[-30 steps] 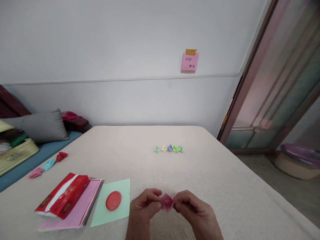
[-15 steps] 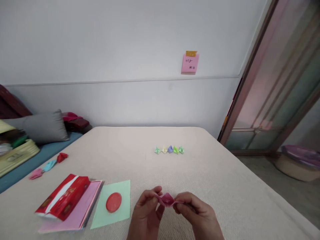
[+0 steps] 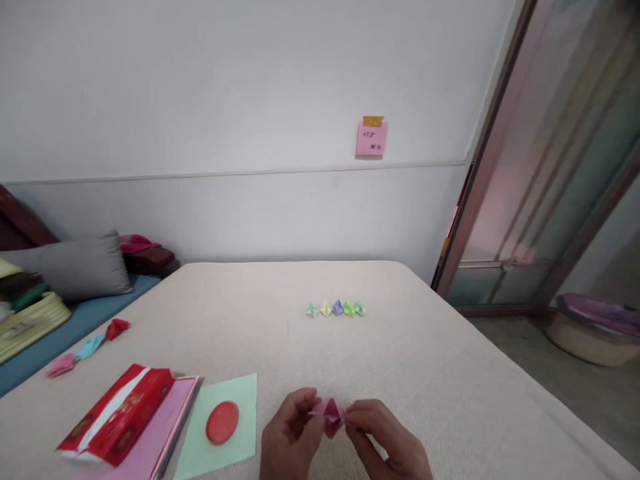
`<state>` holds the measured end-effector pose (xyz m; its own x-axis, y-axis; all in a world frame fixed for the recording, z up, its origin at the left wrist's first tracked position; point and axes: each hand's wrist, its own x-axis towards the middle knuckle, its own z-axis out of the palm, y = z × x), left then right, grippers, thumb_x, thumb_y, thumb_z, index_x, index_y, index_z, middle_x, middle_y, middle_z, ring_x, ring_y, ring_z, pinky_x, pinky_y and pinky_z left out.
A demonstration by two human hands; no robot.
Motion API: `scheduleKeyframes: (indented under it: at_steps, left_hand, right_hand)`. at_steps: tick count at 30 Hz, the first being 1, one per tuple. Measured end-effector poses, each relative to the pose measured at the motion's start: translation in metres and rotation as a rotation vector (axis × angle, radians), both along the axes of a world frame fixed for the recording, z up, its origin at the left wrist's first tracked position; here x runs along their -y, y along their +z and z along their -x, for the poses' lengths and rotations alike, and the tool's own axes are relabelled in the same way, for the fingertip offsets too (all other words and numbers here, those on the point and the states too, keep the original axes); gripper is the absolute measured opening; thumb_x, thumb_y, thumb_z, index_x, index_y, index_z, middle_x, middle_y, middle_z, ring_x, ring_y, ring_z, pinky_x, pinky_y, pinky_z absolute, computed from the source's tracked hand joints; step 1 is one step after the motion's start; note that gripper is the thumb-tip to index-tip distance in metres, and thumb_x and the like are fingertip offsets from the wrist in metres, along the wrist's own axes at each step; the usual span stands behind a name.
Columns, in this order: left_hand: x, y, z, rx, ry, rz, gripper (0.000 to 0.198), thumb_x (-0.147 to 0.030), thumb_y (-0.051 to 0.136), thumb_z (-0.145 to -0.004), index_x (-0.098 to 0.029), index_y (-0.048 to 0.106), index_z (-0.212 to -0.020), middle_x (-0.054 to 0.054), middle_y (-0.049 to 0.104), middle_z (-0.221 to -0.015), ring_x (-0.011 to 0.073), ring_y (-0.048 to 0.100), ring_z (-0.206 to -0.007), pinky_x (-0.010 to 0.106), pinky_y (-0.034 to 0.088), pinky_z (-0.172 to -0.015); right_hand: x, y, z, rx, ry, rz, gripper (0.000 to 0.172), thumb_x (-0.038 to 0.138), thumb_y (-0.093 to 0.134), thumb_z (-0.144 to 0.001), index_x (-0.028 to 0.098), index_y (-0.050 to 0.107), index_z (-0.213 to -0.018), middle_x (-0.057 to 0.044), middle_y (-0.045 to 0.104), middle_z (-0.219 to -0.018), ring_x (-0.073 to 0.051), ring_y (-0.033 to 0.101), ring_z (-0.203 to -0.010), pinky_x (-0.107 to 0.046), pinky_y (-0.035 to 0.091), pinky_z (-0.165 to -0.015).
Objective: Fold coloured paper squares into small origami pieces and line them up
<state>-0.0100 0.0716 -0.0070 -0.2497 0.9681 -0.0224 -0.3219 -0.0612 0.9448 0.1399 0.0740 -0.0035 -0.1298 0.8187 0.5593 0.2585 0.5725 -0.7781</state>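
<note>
Between my hands, just above the table's near part, is a small folded pink paper piece (image 3: 332, 417) with a raised point in its middle. My left hand (image 3: 294, 433) pinches its left end between thumb and fingers. The right end is pinched by my right hand (image 3: 385, 437). Farther back, a row of several small folded paper pieces (image 3: 338, 307) in green, yellow and blue stands on the table. Left of my hands lies a pale green paper sheet (image 3: 245, 427) with a round red disc (image 3: 222, 423) on it.
A red tissue pack (image 3: 120, 413) rests on a stack of coloured paper (image 3: 155, 433) at the left. Near the table's left edge lie pink, light blue and red folded pieces (image 3: 91, 347). A pink note (image 3: 371, 140) is taped to the wall behind the cream-covered table (image 3: 250, 287).
The pink paper has gone from a wide, opened shape to a more compact one with its centre standing up. Both hands still grip its ends. The whole view has shifted slightly.
</note>
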Motion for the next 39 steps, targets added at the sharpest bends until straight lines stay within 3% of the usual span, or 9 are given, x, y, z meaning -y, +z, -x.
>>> scheduleKeyframes:
  at_steps: [7, 13, 18, 23, 29, 34, 39]
  left_hand:
    - [0.0, -0.001, 0.001, 0.03, -0.078, 0.03, 0.023, -0.025, 0.071, -0.065, -0.016, 0.068, -0.086, 0.007, 0.076, -0.078, 0.0188, 0.067, -0.069, 0.028, 0.054, -0.063]
    - [0.0, -0.003, 0.002, -0.188, -0.079, 0.059, 0.015, -0.02, 0.059, -0.07, -0.014, 0.069, -0.079, 0.006, 0.073, -0.071, 0.0169, 0.063, -0.064, 0.024, 0.051, -0.059]
    - [-0.003, -0.013, 0.002, -0.223, -0.02, 0.146, 0.023, -0.033, 0.059, -0.073, -0.013, 0.068, -0.079, 0.007, 0.07, -0.067, 0.019, 0.062, -0.06, 0.029, 0.053, -0.057]
    - [-0.004, -0.021, -0.001, -0.303, 0.004, 0.08, 0.022, -0.033, 0.057, -0.075, -0.014, 0.068, -0.079, 0.005, 0.068, -0.063, 0.0183, 0.062, -0.058, 0.028, 0.052, -0.056]
    - [-0.001, -0.021, -0.005, -0.421, 0.026, 0.007, 0.021, -0.032, 0.054, -0.078, -0.016, 0.068, -0.08, 0.004, 0.069, -0.063, 0.0183, 0.061, -0.058, 0.026, 0.05, -0.057]
    - [-0.002, -0.018, -0.004, -0.432, 0.048, 0.048, 0.021, -0.032, 0.056, -0.076, -0.016, 0.069, -0.078, 0.003, 0.068, -0.06, 0.0182, 0.061, -0.056, 0.026, 0.049, -0.055]
    - [-0.003, -0.02, -0.003, -0.405, 0.049, 0.049, 0.021, -0.033, 0.057, -0.074, -0.016, 0.069, -0.078, 0.005, 0.069, -0.062, 0.0201, 0.063, -0.057, 0.028, 0.051, -0.055]
  right_hand:
    - [-0.004, -0.004, 0.001, -0.043, -0.048, 0.149, 0.007, 0.024, 0.058, -0.083, 0.024, 0.063, -0.077, 0.0, 0.064, -0.072, -0.015, 0.06, -0.065, -0.021, 0.047, -0.058]
    - [-0.002, -0.005, 0.012, -0.074, -0.09, 0.181, 0.015, 0.032, 0.058, -0.081, 0.022, 0.063, -0.071, -0.001, 0.062, -0.066, -0.016, 0.058, -0.059, -0.021, 0.047, -0.055]
    - [-0.003, -0.012, 0.015, -0.078, -0.142, 0.205, 0.013, 0.031, 0.059, -0.08, 0.021, 0.063, -0.071, 0.0, 0.062, -0.063, -0.015, 0.058, -0.057, -0.021, 0.048, -0.055]
    - [-0.003, -0.012, 0.017, -0.114, -0.111, 0.299, 0.013, 0.033, 0.061, -0.077, 0.021, 0.063, -0.073, -0.001, 0.067, -0.065, -0.017, 0.063, -0.06, -0.022, 0.05, -0.057]
    - [-0.002, -0.013, 0.016, -0.153, -0.127, 0.352, 0.011, 0.03, 0.058, -0.077, 0.021, 0.064, -0.073, -0.002, 0.067, -0.064, -0.017, 0.063, -0.059, -0.023, 0.049, -0.057]
    - [-0.005, -0.019, 0.014, -0.211, -0.048, 0.407, 0.013, 0.019, 0.052, -0.073, 0.021, 0.064, -0.077, -0.003, 0.07, -0.069, -0.018, 0.064, -0.064, -0.025, 0.05, -0.059]
    - [-0.005, -0.024, 0.017, -0.191, -0.046, 0.385, 0.013, 0.021, 0.051, -0.073, 0.02, 0.063, -0.079, -0.004, 0.07, -0.069, -0.019, 0.066, -0.064, -0.027, 0.052, -0.059]
